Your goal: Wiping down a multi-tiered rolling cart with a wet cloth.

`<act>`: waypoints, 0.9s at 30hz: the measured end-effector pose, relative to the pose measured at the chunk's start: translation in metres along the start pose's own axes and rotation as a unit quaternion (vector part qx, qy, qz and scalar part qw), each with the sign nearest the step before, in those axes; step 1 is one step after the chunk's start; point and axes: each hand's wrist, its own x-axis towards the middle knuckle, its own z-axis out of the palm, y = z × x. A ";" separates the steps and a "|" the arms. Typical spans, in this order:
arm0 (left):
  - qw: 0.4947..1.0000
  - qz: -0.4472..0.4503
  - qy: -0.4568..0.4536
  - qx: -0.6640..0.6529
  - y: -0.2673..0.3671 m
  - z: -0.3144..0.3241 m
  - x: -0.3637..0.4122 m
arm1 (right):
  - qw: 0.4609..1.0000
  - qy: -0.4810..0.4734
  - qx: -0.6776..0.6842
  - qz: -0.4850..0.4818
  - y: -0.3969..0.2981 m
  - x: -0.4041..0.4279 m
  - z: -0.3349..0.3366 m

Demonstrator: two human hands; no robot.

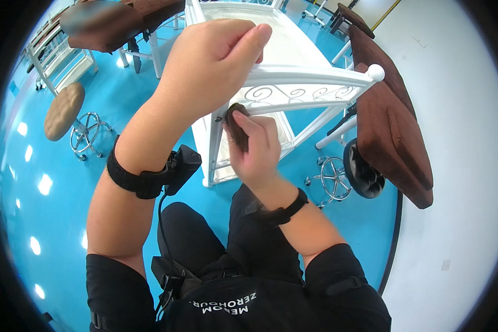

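A white tiered trolley [307, 74] with scrolled metalwork along its near end stands in front of my knees. My left hand [216, 58] is curled over its near left corner, so the top of that post is hidden. Lower down, my right hand [257, 145] pinches a dark brown cloth or pad [237, 126] between thumb and fingers. The pad rests beside the white corner post [214, 141], at the height of the lower rail; whether it touches the post is hard to tell. A small dark fitting shows on the post next to it.
Left of the trolley stands a tan-cushioned stool [64, 111] on a chrome wheeled base. A black stool [363, 170] and a brown-covered treatment bed [392, 124] stand right, near the white wall [448, 174]. Another brown-covered bed [162, 10] and a white shelf trolley [62, 68] are farther back.
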 end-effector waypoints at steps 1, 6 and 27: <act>1.000 -0.001 0.006 0.013 0.000 0.002 0.000 | 1.000 0.000 0.000 0.001 0.009 -0.002 -0.006; 0.998 0.026 0.034 0.054 0.000 0.007 0.000 | 0.995 -0.003 -0.096 -0.013 0.051 -0.007 -0.037; 0.987 0.107 0.118 0.036 -0.002 0.022 -0.003 | 0.993 0.059 -0.034 0.094 0.069 -0.016 -0.055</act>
